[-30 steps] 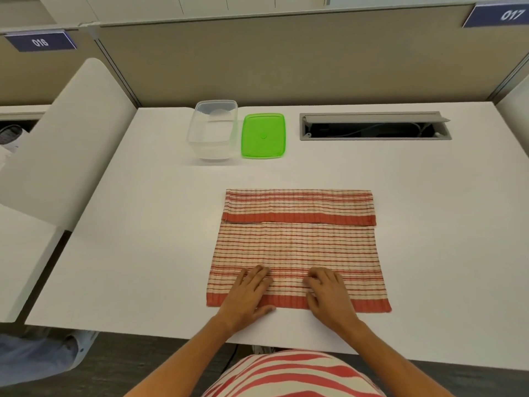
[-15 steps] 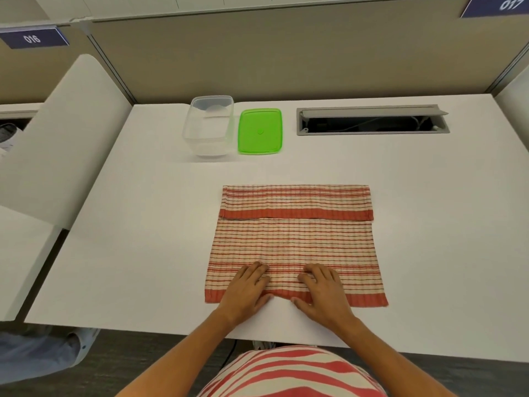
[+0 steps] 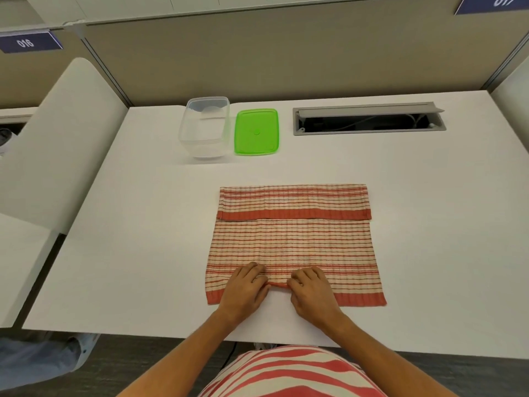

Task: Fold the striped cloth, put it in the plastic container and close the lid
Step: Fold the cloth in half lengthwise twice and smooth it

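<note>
The striped cloth [image 3: 294, 242] lies flat on the white counter [image 3: 143, 253], its far edge folded over. The left hand [image 3: 244, 290] and right hand [image 3: 312, 292] pinch its near hem with curled fingers, lifting the middle. Far off, the clear plastic container [image 3: 204, 127] stands open beside its green lid [image 3: 256, 131].

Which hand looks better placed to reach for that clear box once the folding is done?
Probably the left hand: the plastic container stands at the far left of the striped cloth, on that hand's side. The right hand would have to cross over. Both now pinch the near hem.
</note>
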